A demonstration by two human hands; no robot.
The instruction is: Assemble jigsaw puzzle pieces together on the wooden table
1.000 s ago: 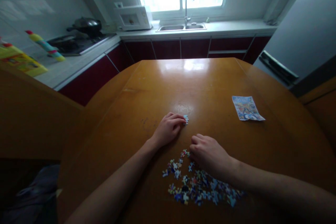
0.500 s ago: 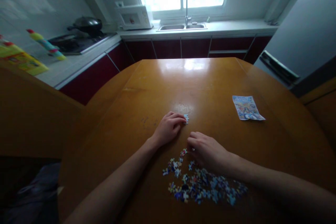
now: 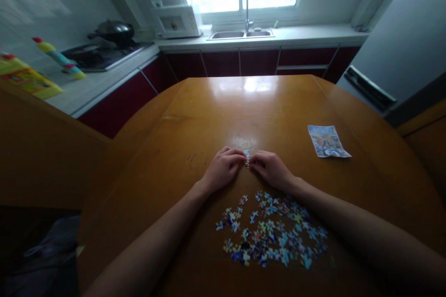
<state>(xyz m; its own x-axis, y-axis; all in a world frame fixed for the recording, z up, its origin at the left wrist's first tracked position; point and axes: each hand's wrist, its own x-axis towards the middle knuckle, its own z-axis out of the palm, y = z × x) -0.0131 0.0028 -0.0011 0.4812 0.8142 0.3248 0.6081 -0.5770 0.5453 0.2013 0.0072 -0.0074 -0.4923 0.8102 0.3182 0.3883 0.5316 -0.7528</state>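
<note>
A narrow strip of joined jigsaw pieces (image 3: 247,154) lies on the wooden table between my two hands. My left hand (image 3: 225,168) rests on the table with its fingers closed, the tips holding the strip's left side. From the right, my right hand (image 3: 272,168) reaches the lower end of the strip, its fingers pinched at a small jigsaw piece (image 3: 246,164) that they partly hide. Nearer to me spreads a loose pile of jigsaw pieces (image 3: 275,234), mostly blue, white and yellow, some of them beside my right forearm.
A printed picture sheet (image 3: 328,141) lies on the table (image 3: 209,102) to the right. Beyond are a sink (image 3: 228,35) with a tap, a microwave (image 3: 177,22), a wok (image 3: 114,31) on the stove and bottles on the left counter. A fridge (image 3: 400,41) stands at right.
My right hand has moved forward from above the loose pile to the lower end of the strip, uncovering more pieces. My left hand has stayed at the strip.
</note>
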